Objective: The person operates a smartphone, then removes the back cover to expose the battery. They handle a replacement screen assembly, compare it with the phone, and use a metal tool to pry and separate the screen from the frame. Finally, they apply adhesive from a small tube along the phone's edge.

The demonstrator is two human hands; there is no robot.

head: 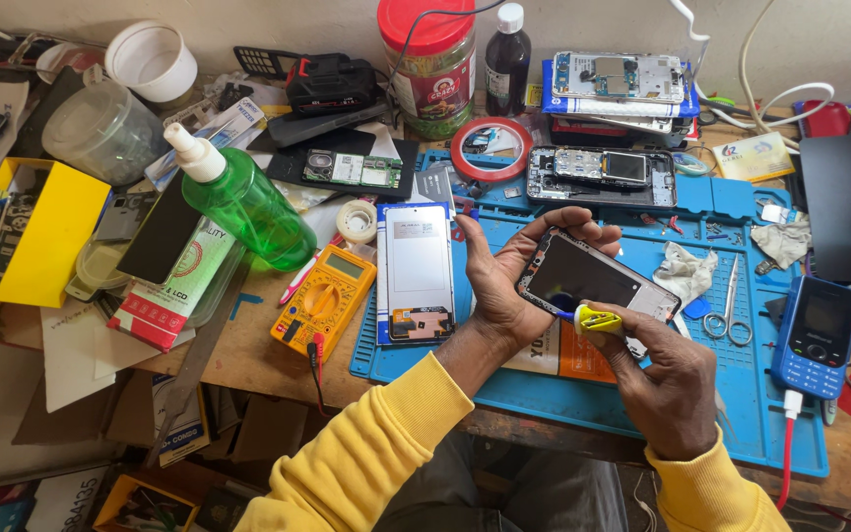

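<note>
Phone frame (583,276) is cradled tilted above the blue mat (741,414), gripped by the closed left hand (499,276) so the yellow tool (598,319), pinched in the right hand (667,389), meets its near edge.

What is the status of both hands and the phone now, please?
Left hand holds the phone frame above the blue mat. Right hand presses a small yellow tool to its lower edge. Scissors and crumpled cloth lie close by.
</note>
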